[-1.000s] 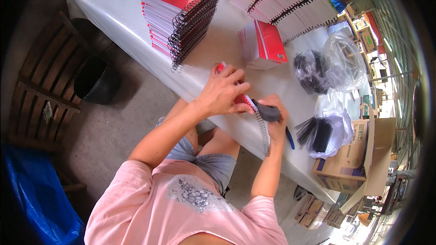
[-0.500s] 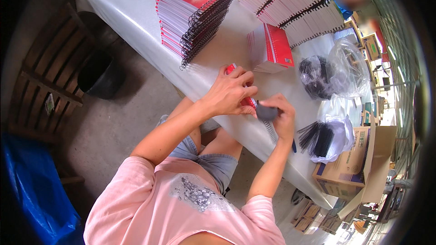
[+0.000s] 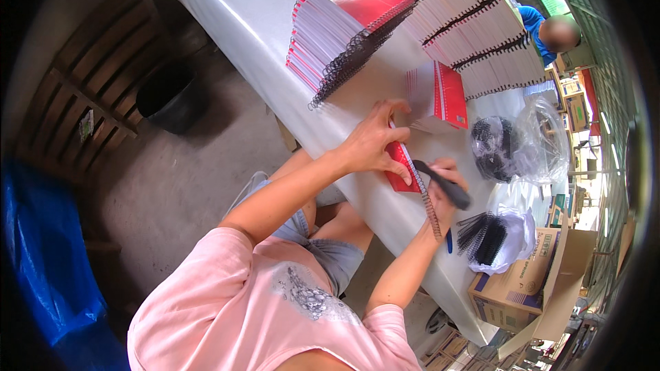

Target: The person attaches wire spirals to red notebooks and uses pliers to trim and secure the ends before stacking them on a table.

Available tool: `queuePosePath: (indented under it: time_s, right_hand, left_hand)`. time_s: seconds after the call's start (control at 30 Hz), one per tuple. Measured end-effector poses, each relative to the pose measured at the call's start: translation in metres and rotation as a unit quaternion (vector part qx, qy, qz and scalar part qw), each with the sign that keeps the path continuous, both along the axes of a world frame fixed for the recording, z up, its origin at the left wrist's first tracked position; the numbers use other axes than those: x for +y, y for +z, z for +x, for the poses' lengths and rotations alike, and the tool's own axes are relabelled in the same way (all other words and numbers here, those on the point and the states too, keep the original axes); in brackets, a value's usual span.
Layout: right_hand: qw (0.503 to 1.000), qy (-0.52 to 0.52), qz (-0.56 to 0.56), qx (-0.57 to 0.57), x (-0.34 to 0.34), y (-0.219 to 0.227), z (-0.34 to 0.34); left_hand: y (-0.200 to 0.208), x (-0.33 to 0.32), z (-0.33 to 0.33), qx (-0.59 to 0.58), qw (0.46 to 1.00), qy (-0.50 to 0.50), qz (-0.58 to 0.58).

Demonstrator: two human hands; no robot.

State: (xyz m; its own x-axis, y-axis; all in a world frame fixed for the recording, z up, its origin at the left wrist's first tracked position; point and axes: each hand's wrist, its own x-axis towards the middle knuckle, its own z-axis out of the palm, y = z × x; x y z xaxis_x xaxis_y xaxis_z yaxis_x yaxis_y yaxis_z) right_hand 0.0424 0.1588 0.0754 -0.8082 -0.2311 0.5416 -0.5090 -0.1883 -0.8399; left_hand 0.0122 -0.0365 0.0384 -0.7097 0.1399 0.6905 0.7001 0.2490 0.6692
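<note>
My left hand (image 3: 378, 143) grips a small red-covered notebook (image 3: 404, 180) at the table's near edge, thumb on the cover and fingers behind it. A thin dark spiral coil (image 3: 431, 211) runs along the punched edge, and its free end sticks out past the notebook toward my right forearm. My right hand (image 3: 443, 196) is closed around a black, rounded, handle-like tool (image 3: 450, 191), blurred by motion, beside the coil. I cannot make out the tool's exact kind. Just beyond the notebook stands a stack of red-covered punched sheets (image 3: 450, 96) without coils.
Coil-bound notebooks (image 3: 320, 38) form a tall stack at the back, with more bound stacks (image 3: 474, 31) beside it. Black coils lie in a clear bag (image 3: 543, 141) and a white bag (image 3: 519, 227). A blue pen (image 3: 449, 242), cardboard box (image 3: 509, 295) and person in blue (image 3: 533, 24) are at right.
The notebook now shows more of its red cover and coiled edge. My right hand and the black tool have moved right and slightly down. The whole view has shifted.
</note>
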Motion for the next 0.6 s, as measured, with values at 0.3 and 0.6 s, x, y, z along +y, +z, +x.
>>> queuePosePath:
  time_s: [0.3, 0.6]
  right_hand:
    - [0.992, -0.037, 0.098, -0.067, -0.006, 0.010, 0.000]
    - [0.997, -0.020, 0.006, -0.079, -0.016, 0.009, -0.008]
  left_hand:
    - [-0.011, 0.001, -0.007, -0.087, 0.987, -0.073, 0.112]
    - [-0.019, 0.001, -0.012, -0.067, 0.992, -0.078, 0.078]
